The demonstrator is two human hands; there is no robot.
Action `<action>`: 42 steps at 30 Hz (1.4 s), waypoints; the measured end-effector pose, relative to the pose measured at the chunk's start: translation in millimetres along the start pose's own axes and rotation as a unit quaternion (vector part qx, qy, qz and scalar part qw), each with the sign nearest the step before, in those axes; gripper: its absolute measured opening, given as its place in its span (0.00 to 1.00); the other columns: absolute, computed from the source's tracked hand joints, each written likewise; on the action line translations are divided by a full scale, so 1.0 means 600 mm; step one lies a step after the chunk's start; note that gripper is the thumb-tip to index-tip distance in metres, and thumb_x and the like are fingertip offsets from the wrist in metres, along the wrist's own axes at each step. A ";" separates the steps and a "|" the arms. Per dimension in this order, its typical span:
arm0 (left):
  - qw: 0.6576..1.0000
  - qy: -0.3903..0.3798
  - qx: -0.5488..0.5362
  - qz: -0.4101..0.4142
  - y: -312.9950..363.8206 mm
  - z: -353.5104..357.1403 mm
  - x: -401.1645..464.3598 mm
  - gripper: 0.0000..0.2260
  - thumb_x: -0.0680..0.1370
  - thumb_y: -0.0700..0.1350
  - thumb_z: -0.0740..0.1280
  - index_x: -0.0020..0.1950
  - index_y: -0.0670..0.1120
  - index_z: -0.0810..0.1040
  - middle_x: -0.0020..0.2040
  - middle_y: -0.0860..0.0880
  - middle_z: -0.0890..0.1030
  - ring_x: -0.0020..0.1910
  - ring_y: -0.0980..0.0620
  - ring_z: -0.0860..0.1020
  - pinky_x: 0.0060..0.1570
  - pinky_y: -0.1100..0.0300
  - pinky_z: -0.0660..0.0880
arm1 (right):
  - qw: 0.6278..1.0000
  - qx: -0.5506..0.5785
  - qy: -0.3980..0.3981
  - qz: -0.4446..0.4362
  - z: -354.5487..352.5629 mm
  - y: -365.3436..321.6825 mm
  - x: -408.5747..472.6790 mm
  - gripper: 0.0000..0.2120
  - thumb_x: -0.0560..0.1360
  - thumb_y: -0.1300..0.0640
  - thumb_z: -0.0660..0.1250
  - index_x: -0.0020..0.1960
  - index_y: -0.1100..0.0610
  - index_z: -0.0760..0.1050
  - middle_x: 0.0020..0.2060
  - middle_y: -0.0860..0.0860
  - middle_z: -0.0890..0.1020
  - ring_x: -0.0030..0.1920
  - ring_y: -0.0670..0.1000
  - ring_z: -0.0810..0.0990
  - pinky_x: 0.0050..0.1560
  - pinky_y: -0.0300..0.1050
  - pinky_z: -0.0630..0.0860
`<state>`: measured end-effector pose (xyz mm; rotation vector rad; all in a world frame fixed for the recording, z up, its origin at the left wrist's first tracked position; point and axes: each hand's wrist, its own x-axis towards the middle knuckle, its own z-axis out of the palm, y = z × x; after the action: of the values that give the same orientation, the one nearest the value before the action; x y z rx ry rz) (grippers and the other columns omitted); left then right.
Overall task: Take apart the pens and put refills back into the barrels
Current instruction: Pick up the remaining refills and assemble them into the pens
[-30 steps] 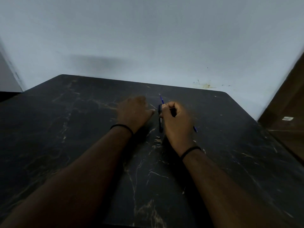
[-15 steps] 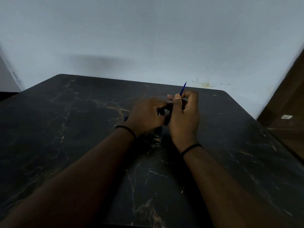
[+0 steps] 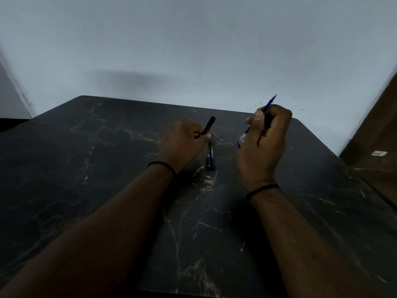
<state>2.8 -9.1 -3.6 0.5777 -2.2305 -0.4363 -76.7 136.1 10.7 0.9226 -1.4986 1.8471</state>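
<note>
Thin blue pen refill (image 3: 269, 105) sticks up from closed right hand (image 3: 263, 143). Left hand (image 3: 182, 143) pinches black plastic pen barrel (image 3: 208, 126), tilted up. Another black-and-blue pen (image 3: 210, 157) lies btwn hands on dark marble table (image 3: 86, 168).

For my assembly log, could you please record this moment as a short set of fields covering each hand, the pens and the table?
left hand: left hand closed on a black barrel, which angles up and away from the person
right hand: right hand raised, closed on a blue refill, whose end sticks up past the knuckles
on table: one pen lying between the hands, black with a blue section
surface: dark marbled table
backdrop: pale wall
stage: barrel and refill apart, one per hand
</note>
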 end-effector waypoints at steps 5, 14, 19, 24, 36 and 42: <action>1.000 -0.004 0.014 0.003 0.004 -0.003 -0.002 0.19 0.75 0.53 0.72 0.28 0.51 0.69 0.27 0.54 0.71 0.26 0.55 0.70 0.30 0.61 0.68 | 0.991 -0.103 -0.018 0.085 -0.012 0.029 0.008 0.05 0.79 0.52 0.66 0.46 0.52 0.74 0.37 0.44 0.76 0.37 0.44 0.74 0.40 0.37 0.71; 1.000 0.009 0.004 -0.001 0.003 -0.003 -0.003 0.19 0.75 0.51 0.72 0.29 0.46 0.72 0.26 0.51 0.72 0.26 0.54 0.69 0.29 0.62 0.64 | 0.961 -0.183 -0.080 0.194 -0.019 0.050 0.008 0.06 0.78 0.49 0.68 0.46 0.50 0.81 0.34 0.40 0.77 0.34 0.35 0.74 0.31 0.24 0.64; 1.000 0.008 0.007 -0.001 0.002 -0.004 -0.003 0.23 0.75 0.52 0.72 0.26 0.49 0.65 0.24 0.54 0.67 0.24 0.57 0.66 0.28 0.63 0.61 | 0.958 -0.194 -0.086 0.193 -0.025 0.056 0.011 0.08 0.79 0.46 0.65 0.48 0.49 0.80 0.34 0.42 0.80 0.35 0.41 0.78 0.32 0.27 0.64; 1.000 0.016 0.003 -0.006 0.002 -0.004 -0.004 0.24 0.74 0.51 0.73 0.25 0.50 0.63 0.23 0.54 0.65 0.23 0.59 0.63 0.27 0.64 0.58 | 0.934 -0.247 -0.154 0.207 -0.026 0.070 0.005 0.09 0.78 0.46 0.66 0.51 0.49 0.80 0.36 0.41 0.78 0.36 0.43 0.75 0.36 0.38 0.67; 1.000 0.013 -0.018 -0.006 0.001 -0.002 -0.004 0.19 0.75 0.51 0.72 0.29 0.45 0.71 0.26 0.50 0.71 0.25 0.54 0.68 0.29 0.60 0.67 | 0.837 -0.405 -0.318 0.187 -0.012 0.066 0.004 0.08 0.76 0.50 0.66 0.50 0.52 0.80 0.48 0.54 0.83 0.49 0.58 0.81 0.45 0.45 0.73; 1.000 0.016 -0.009 -0.011 0.000 -0.003 -0.004 0.20 0.75 0.52 0.72 0.29 0.45 0.70 0.25 0.51 0.70 0.25 0.54 0.67 0.29 0.61 0.66 | 0.854 -0.379 -0.295 0.199 -0.022 0.063 0.009 0.09 0.78 0.50 0.64 0.51 0.53 0.81 0.48 0.55 0.84 0.50 0.59 0.81 0.51 0.49 0.78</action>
<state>5.8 -7.8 -3.9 0.5956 -2.1891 -0.4538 -111.6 141.4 -8.3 0.8324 -2.6909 1.0034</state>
